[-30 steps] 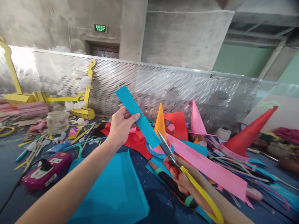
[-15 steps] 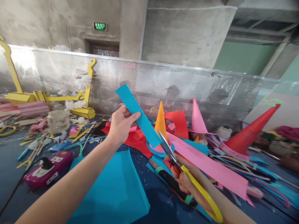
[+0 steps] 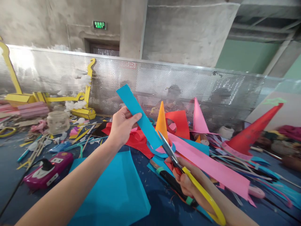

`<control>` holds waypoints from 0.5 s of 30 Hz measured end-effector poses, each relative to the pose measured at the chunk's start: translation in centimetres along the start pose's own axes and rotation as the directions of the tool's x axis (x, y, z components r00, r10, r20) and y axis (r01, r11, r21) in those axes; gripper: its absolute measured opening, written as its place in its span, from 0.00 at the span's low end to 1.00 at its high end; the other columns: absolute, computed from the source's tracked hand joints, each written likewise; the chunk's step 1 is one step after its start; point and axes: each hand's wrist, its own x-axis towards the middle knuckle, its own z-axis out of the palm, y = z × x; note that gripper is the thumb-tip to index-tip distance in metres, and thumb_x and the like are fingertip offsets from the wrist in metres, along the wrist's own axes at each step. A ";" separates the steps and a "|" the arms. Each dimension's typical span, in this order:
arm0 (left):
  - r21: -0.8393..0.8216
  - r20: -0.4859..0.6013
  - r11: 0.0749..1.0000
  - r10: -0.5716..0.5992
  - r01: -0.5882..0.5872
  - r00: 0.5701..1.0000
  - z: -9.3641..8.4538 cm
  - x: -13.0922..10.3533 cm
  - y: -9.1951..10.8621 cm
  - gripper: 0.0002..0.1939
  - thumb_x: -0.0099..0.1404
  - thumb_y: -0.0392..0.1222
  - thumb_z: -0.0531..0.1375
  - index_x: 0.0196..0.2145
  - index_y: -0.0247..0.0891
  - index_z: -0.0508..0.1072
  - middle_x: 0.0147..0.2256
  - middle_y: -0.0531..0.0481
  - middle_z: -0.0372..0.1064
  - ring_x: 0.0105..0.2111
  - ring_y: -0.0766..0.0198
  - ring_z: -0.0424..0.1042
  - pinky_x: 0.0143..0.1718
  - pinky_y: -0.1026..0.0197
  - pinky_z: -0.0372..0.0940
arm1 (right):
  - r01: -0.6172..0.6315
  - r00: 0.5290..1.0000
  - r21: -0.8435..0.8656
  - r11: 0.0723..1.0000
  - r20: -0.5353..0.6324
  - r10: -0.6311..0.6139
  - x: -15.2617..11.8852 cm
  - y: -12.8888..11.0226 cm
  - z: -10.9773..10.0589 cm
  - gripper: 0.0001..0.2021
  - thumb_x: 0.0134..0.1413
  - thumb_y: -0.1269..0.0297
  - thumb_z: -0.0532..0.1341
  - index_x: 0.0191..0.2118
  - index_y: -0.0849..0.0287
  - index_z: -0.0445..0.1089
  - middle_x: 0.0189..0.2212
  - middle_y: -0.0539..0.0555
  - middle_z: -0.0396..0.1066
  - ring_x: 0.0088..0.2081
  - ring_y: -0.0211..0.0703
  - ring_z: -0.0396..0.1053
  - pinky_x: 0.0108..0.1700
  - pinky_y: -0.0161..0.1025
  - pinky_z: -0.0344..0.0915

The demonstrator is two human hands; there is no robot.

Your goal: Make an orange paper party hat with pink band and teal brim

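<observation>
My left hand (image 3: 123, 124) pinches a blue paper strip (image 3: 139, 116) between thumb and fingers, holding it aslant above the table. In my right hand (image 3: 184, 179) is a pair of scissors (image 3: 202, 194) with yellow handles, its blades pointing up and left beside the strip's lower end. Whether the blades touch the strip I cannot tell. Behind the strip stands an orange cone (image 3: 161, 121) with a blue ring round its base. A large blue sheet (image 3: 115, 191) lies under my left forearm. Below the scissors is a black-handled tool (image 3: 171, 180), partly covered by my right hand.
A pink strip (image 3: 211, 163) and red paper (image 3: 182, 124) lie behind my right hand. To the right are a pink cone (image 3: 199, 119) and a red cone (image 3: 254, 131). A purple power strip (image 3: 49, 172) and a glass jar (image 3: 58, 121) sit at left, before a perforated metal screen (image 3: 113, 84).
Almost nothing differs. The view has shifted very slightly; both hands keep the same hold on the blue strip and the scissors.
</observation>
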 end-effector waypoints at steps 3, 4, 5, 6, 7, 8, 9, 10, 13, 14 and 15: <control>0.002 0.006 1.000 0.012 -0.012 1.000 0.0 0.0 -0.1 0.14 0.53 0.38 0.68 0.38 0.35 0.73 0.34 0.48 0.77 0.33 0.59 0.77 0.36 0.56 0.74 | 0.000 1.000 -0.001 1.000 -0.020 0.000 -0.1 -0.3 0.2 0.29 0.54 0.39 0.59 0.52 0.57 0.66 0.24 0.45 0.51 0.19 0.28 0.41 0.19 0.31 0.37; 0.004 0.006 1.000 0.015 -0.015 1.000 0.0 0.0 -0.2 0.14 0.53 0.38 0.68 0.38 0.35 0.74 0.34 0.49 0.77 0.33 0.59 0.77 0.35 0.56 0.74 | -0.004 0.999 0.001 1.000 -0.032 0.004 -0.1 -0.5 0.3 0.28 0.53 0.39 0.59 0.51 0.57 0.67 0.23 0.45 0.50 0.19 0.28 0.41 0.19 0.31 0.36; 0.006 0.006 1.000 0.017 -0.017 1.000 0.0 0.0 -0.2 0.14 0.53 0.38 0.68 0.38 0.35 0.74 0.34 0.49 0.77 0.33 0.59 0.77 0.35 0.57 0.74 | -0.012 0.999 0.001 1.000 -0.045 0.012 -0.1 -0.6 0.3 0.28 0.53 0.39 0.60 0.50 0.57 0.67 0.23 0.44 0.49 0.19 0.28 0.41 0.19 0.31 0.36; 0.007 0.007 1.000 0.019 -0.019 1.000 0.0 0.0 -0.2 0.14 0.53 0.37 0.68 0.38 0.35 0.74 0.34 0.49 0.77 0.32 0.59 0.77 0.35 0.57 0.74 | -0.023 0.998 -0.001 1.000 -0.054 0.023 -0.2 -0.7 0.4 0.28 0.52 0.39 0.60 0.50 0.57 0.67 0.22 0.44 0.48 0.19 0.29 0.40 0.18 0.31 0.34; 0.009 0.010 1.000 0.021 -0.021 1.000 0.0 -0.1 -0.2 0.13 0.53 0.37 0.68 0.38 0.35 0.74 0.33 0.49 0.77 0.32 0.60 0.77 0.34 0.57 0.74 | -0.033 0.998 -0.006 0.999 -0.057 0.033 -0.3 -0.9 0.5 0.29 0.52 0.39 0.60 0.50 0.58 0.67 0.22 0.44 0.47 0.19 0.28 0.39 0.18 0.31 0.33; 0.011 0.014 1.000 0.023 -0.023 1.000 0.0 -0.1 -0.2 0.13 0.54 0.37 0.68 0.38 0.35 0.74 0.33 0.49 0.77 0.32 0.60 0.77 0.34 0.58 0.74 | -0.043 0.998 -0.015 0.999 -0.055 0.042 -0.4 -0.9 0.5 0.29 0.52 0.39 0.60 0.50 0.58 0.67 0.21 0.43 0.45 0.19 0.28 0.38 0.18 0.31 0.32; 0.014 0.018 1.000 0.025 -0.025 1.000 0.0 -0.1 -0.2 0.13 0.54 0.37 0.68 0.38 0.35 0.74 0.33 0.49 0.77 0.32 0.60 0.77 0.34 0.58 0.74 | -0.046 0.998 -0.026 0.999 -0.048 0.045 -0.4 -0.9 0.5 0.29 0.53 0.39 0.60 0.51 0.58 0.67 0.20 0.42 0.44 0.18 0.27 0.36 0.18 0.31 0.32; 0.017 0.022 1.000 0.026 -0.026 0.999 0.0 -0.2 -0.2 0.13 0.54 0.37 0.68 0.38 0.35 0.74 0.33 0.49 0.77 0.32 0.60 0.77 0.34 0.58 0.74 | -0.045 0.998 -0.033 0.998 -0.045 0.044 -0.4 -0.8 0.5 0.29 0.53 0.39 0.60 0.52 0.58 0.67 0.19 0.41 0.44 0.18 0.27 0.36 0.18 0.31 0.31; 0.019 0.015 1.000 0.020 -0.020 1.000 0.1 -0.2 -0.1 0.13 0.54 0.37 0.68 0.38 0.36 0.73 0.33 0.49 0.77 0.32 0.60 0.76 0.34 0.57 0.74 | -0.048 0.995 0.021 0.999 -0.082 0.050 0.2 0.2 -0.1 0.28 0.50 0.41 0.63 0.50 0.57 0.68 0.20 0.44 0.50 0.18 0.28 0.44 0.18 0.30 0.37; 0.017 0.012 1.000 0.017 -0.017 1.000 0.1 -0.3 -0.1 0.13 0.53 0.37 0.68 0.38 0.36 0.73 0.33 0.49 0.76 0.32 0.60 0.76 0.34 0.57 0.75 | -0.067 0.994 0.058 0.996 -0.088 0.072 0.6 0.7 -0.4 0.28 0.48 0.42 0.65 0.49 0.56 0.69 0.21 0.45 0.53 0.19 0.29 0.47 0.18 0.30 0.40; 0.015 0.009 1.000 0.014 -0.014 1.000 0.2 -0.3 -0.1 0.13 0.53 0.37 0.68 0.38 0.36 0.73 0.33 0.49 0.76 0.32 0.60 0.76 0.34 0.56 0.75 | -0.086 0.992 0.091 0.992 -0.083 0.094 0.9 1.2 -0.8 0.28 0.45 0.42 0.67 0.48 0.56 0.71 0.22 0.46 0.56 0.19 0.30 0.49 0.18 0.30 0.43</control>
